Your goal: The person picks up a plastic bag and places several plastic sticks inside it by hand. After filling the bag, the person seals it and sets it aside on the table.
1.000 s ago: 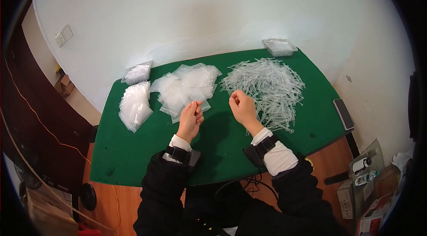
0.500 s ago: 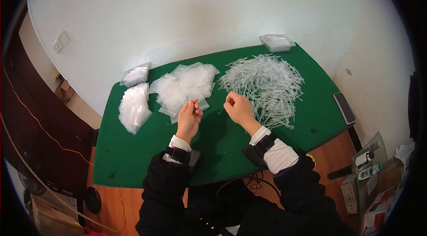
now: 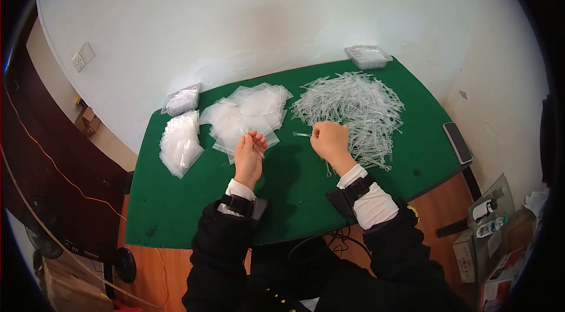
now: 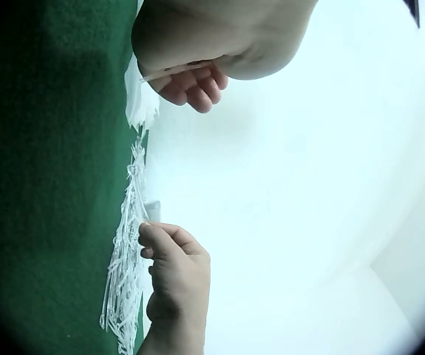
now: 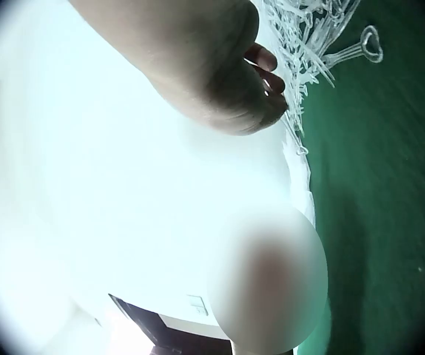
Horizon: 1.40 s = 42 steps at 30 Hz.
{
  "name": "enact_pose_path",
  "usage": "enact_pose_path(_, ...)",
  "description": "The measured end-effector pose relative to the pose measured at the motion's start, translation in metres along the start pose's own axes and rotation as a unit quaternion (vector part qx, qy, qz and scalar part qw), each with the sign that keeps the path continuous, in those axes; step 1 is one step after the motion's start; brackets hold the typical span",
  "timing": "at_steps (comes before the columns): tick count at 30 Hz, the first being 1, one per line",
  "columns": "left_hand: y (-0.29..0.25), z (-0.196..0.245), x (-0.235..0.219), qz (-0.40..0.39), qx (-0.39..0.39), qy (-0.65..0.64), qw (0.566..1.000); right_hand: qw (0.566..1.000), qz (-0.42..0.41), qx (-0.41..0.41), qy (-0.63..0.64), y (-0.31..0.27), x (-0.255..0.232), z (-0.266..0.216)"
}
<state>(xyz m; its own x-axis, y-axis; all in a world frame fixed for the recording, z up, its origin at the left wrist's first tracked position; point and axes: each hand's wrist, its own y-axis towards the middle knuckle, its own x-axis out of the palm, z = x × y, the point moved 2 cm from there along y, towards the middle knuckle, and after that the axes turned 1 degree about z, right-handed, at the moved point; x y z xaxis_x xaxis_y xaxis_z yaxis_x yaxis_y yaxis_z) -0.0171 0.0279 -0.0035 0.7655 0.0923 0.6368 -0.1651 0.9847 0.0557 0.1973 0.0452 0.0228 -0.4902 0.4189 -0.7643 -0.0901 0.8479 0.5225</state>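
Note:
My left hand, palm turned up and fingers curled, holds a thin clear plastic stick that lies across the fingers in the left wrist view. To the right, my right hand pinches another clear plastic stick, whose end sticks out leftward. Beyond that hand spreads a big heap of clear plastic sticks; one near its edge shows a loop-shaped end. Flat translucent plastic bags lie in a loose pile just past my left hand. A blurred patch covers part of the right wrist view.
At the left, a fanned stack of clear bags lies before a clear packet. A clear plastic box stands at the back right corner. A phone rests at the green table's right edge, and a wall rises behind.
My right hand has moved slightly right and turned, so the stick's end now shows to its left. My left hand stays nearly in place, its fingers shifting a little.

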Motion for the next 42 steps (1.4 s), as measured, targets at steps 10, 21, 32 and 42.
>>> enact_pose_path(10, -0.011, 0.007, 0.018, -0.076, -0.002, 0.041, 0.996, 0.784, -0.157, 0.074, 0.595, -0.015, 0.024, -0.037)
enact_pose_path(21, -0.015, 0.002, 0.026, -0.153, 0.014, 0.092, 0.984, 0.751, -0.23, 0.077, 0.614, -0.024, 0.031, -0.046)
enact_pose_path(32, -0.02, 0.004, 0.031, -0.169, 0.019, 0.136, 0.976, 0.739, -0.279, 0.094, 0.606, -0.027, 0.034, -0.049)
enact_pose_path(42, -0.018, 0.002, 0.028, -0.152, 0.003, 0.119, 0.981, 0.773, -0.274, 0.05, 0.57, -0.027, 0.033, -0.05)
